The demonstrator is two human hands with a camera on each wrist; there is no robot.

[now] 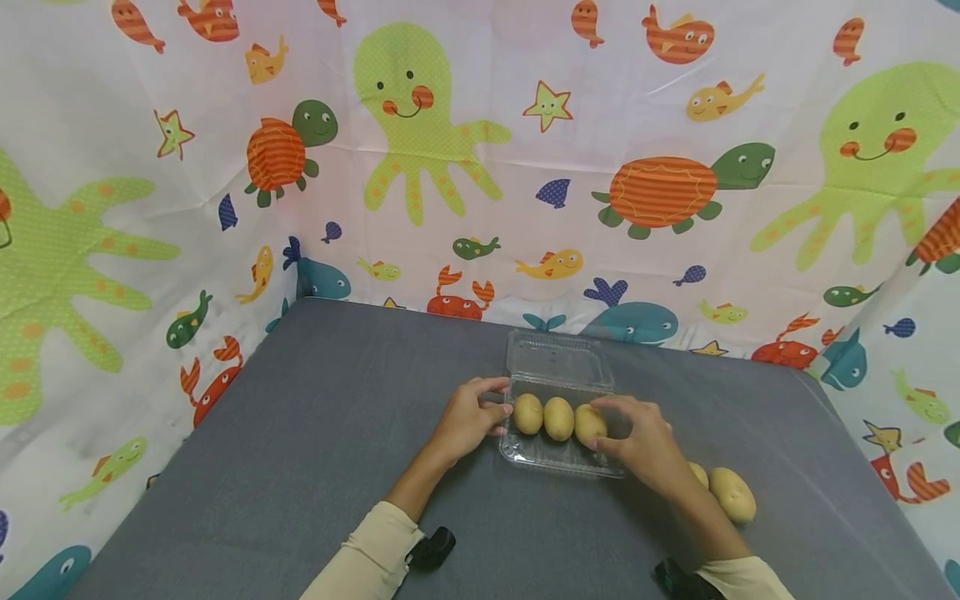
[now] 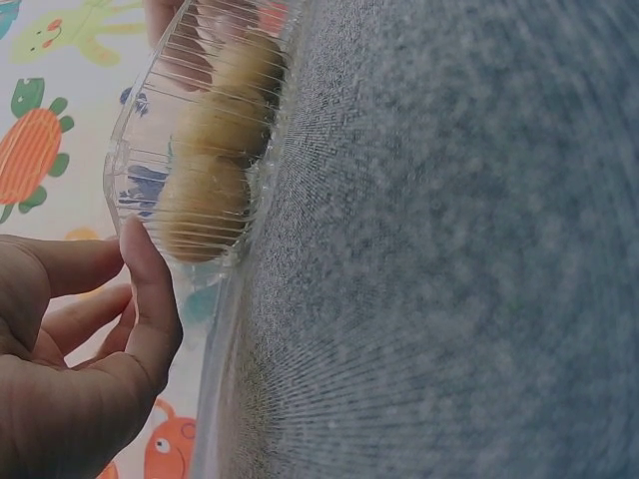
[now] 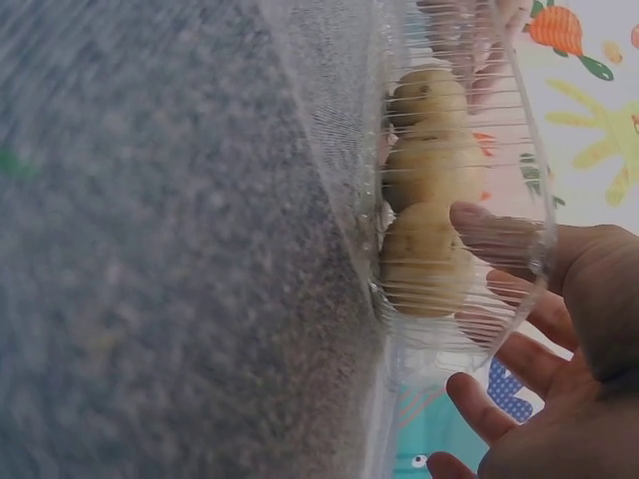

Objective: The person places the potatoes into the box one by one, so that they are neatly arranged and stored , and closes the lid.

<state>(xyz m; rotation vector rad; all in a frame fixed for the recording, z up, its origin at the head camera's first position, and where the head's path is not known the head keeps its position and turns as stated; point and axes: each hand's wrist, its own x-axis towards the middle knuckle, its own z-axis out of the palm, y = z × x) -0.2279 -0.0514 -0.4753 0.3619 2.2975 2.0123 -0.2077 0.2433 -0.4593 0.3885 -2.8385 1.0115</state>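
A clear plastic clamshell container (image 1: 562, 458) lies with its lid (image 1: 558, 358) folded back. Inside it, three potatoes (image 1: 558, 419) sit side by side in a row. My left hand (image 1: 467, 419) pinches the container's left rim between thumb and fingers, which the left wrist view (image 2: 90, 349) shows close up. Reaching in from the right, my right hand (image 1: 637, 437) has its thumb and fingertips round the rightmost potato (image 3: 424, 259). In the right wrist view, that thumb (image 3: 489, 235) lies against the potato, behind the ribbed wall, while other fingers stay spread outside.
Two more potatoes (image 1: 733, 495) lie on the grey table (image 1: 300, 467) to the right, one partly hidden by my right forearm. A curtain (image 1: 480, 167) printed with sea animals encloses the table at the back and sides.
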